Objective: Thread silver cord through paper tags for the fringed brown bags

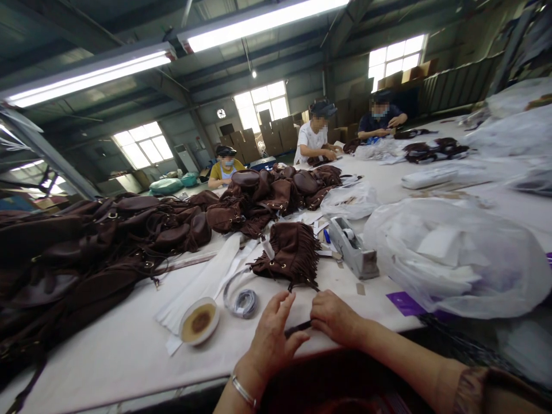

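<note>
At the near edge of the white-covered table [129,339], both hands work just in front of a brown fringed bag [297,250]. Right hand [338,316]: fingers curled closed, thumb side down on one end of a dark strap [298,328]. Left hand [273,333]: fingers fairly straight, thumb spread well away from them; strap's other end runs into that gap, can't tell if it touches the palm. Bracelet [244,392] on left wrist.

Fringed bag lies on the table beyond the fingertips, its cord ends [290,286] reaching toward them. Left fingertips sit right by one cord end; contact unclear. Can't confirm whether strap and bag are joined. Small white item [267,247] rests against the bag's left side.

Left of the hands: bowl [215,323] with brownish contents, coiled strip [252,302] between bowl and fringed bag. Right of the bag: tape dispenser [356,253], then a big clear plastic bag [457,259] of white stuff. Brown bag pile [276,190] behind and to the left. Three co-workers further back: yellow top [226,167], white top [314,138], dark top [379,121].
</note>
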The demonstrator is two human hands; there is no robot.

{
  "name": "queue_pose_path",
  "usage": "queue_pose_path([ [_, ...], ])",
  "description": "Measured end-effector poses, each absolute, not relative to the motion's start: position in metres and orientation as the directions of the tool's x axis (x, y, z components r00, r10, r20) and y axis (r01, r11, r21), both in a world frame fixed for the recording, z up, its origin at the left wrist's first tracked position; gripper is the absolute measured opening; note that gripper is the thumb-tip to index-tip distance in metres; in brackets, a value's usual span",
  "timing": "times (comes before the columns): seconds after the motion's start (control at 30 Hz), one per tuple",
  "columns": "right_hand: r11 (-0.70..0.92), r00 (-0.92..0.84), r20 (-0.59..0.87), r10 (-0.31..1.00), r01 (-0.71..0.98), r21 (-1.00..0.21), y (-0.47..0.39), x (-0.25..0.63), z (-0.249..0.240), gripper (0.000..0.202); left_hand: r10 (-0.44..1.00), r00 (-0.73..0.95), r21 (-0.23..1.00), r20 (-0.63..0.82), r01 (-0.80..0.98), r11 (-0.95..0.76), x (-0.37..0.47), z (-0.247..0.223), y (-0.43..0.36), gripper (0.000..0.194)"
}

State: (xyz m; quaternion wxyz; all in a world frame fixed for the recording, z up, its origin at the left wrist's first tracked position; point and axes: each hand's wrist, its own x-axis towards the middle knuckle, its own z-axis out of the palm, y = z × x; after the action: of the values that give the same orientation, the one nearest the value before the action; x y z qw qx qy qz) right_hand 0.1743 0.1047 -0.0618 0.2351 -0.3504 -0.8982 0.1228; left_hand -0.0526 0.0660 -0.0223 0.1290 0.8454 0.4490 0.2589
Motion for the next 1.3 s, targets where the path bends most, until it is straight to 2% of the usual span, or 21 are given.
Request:
queue_pose_path([
  [0.17,0.729,-0.632,0.364,0.684,0.576,-0.37,0.102,0.173,-0.061,0.01,0.878,0.325,0.43,0.351,0.777,-0.46,-0.076,-0.039,0.045,0.033],
  [0.27,0.729,-0.627,0.373,0.684,0.572,-0.376,0.102,0.173,-0.063,0.013,0.892,0.278,0.464,0.356,0.776,-0.427,-0.075,-0.049,0.042,0.02],
  [0.37,0.734,-0.627,0.382,0.679,0.557,-0.389,0.101,0.173,-0.065,0.014,0.9,0.271,0.487,0.342,0.767,-0.417,-0.066,-0.052,0.045,0.027],
  [0.53,0.734,-0.596,0.429,0.679,0.534,-0.42,0.1,0.174,-0.067,0.014,0.909,0.21,0.452,0.359,0.814,-0.366,-0.051,-0.05,0.056,0.035],
  [0.63,0.724,-0.571,0.444,0.69,0.542,-0.427,0.102,0.18,-0.064,0.016,0.905,0.201,0.484,0.374,0.791,-0.376,-0.045,-0.044,0.062,0.034],
  [0.8,0.74,-0.597,0.44,0.671,0.504,-0.445,0.109,0.189,-0.055,0.015,0.924,0.255,0.599,0.284,0.705,-0.378,-0.042,-0.033,0.067,0.032],
  [1.03,0.731,-0.587,0.437,0.682,0.516,-0.447,0.107,0.179,-0.062,0.012,0.94,0.251,0.588,0.232,0.733,-0.341,-0.035,-0.033,0.072,0.031],
  [1.23,0.685,-0.595,0.345,0.726,0.583,-0.438,0.105,0.174,-0.066,0.006,0.942,0.271,0.587,0.2,0.736,-0.337,-0.03,-0.036,0.075,0.03],
  [1.3,0.679,-0.591,0.339,0.732,0.588,-0.44,0.104,0.171,-0.069,0.017,0.94,0.275,0.585,0.202,0.736,-0.341,-0.029,-0.037,0.075,0.03],
])
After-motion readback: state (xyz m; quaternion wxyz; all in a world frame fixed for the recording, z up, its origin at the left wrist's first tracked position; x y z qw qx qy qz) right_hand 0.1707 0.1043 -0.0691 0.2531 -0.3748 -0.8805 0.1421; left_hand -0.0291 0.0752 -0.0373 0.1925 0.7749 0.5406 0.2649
